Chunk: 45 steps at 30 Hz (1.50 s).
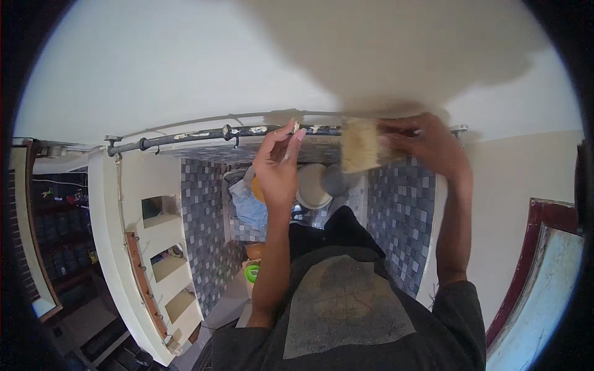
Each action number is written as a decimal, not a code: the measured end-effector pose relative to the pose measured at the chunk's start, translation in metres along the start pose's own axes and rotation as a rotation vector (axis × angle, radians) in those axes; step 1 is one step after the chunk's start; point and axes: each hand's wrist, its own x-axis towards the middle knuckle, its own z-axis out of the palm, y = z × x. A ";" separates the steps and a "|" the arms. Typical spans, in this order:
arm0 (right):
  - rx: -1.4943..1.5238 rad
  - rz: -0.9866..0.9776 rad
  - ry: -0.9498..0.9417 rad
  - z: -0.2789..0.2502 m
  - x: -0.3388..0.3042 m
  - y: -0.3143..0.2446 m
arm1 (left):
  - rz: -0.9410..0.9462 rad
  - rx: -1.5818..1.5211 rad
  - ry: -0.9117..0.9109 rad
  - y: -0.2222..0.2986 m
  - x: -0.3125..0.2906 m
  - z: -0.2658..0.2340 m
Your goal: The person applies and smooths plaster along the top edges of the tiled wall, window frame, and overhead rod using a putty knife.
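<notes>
A black curtain rod (253, 131) with patches of pale paint runs across the view at the height of my raised hands. My left hand (278, 167) has its thumb and forefinger closed at the rod near its middle, with a pale spot showing between the fingertips. To the right, my right hand (433, 148) grips a pale yellow rectangular piece (359, 146) with a rough surface. Motion blurs this piece, so its exact kind cannot be told. It overlaps the rod; whether it touches it is unclear.
A pale ceiling (154, 62) spreads above, shadowed on the right. Below are blue-grey tiled walls (213, 216), a round pale tub (314, 185) and a light-blue cloth or bag (247, 204). Shelf niches (162, 210) stand left; a maroon door frame (538, 241) stands right.
</notes>
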 end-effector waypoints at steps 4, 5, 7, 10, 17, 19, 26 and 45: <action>0.100 0.046 0.113 -0.006 -0.021 0.012 | 0.013 0.027 0.010 0.000 0.000 -0.003; 0.053 -0.016 0.193 0.004 -0.021 0.009 | 0.017 0.044 -0.001 -0.001 0.000 -0.001; 0.005 -0.074 0.269 0.018 -0.021 0.010 | 0.010 0.041 0.002 0.001 -0.001 0.002; 0.051 -0.054 0.323 0.027 -0.025 0.016 | -0.004 0.040 0.008 0.000 -0.001 0.001; 0.013 -0.012 0.410 0.037 -0.036 0.007 | 0.026 0.046 0.013 0.001 -0.001 0.000; 0.051 -0.048 0.439 0.037 -0.040 0.020 | 0.034 0.063 0.009 0.003 -0.003 -0.001; 0.003 -0.054 0.414 0.049 -0.044 0.008 | 0.071 0.059 -0.009 -0.005 -0.001 -0.003; 0.031 -0.033 0.105 0.009 -0.034 0.016 | 0.011 0.099 -0.015 -0.001 0.000 -0.006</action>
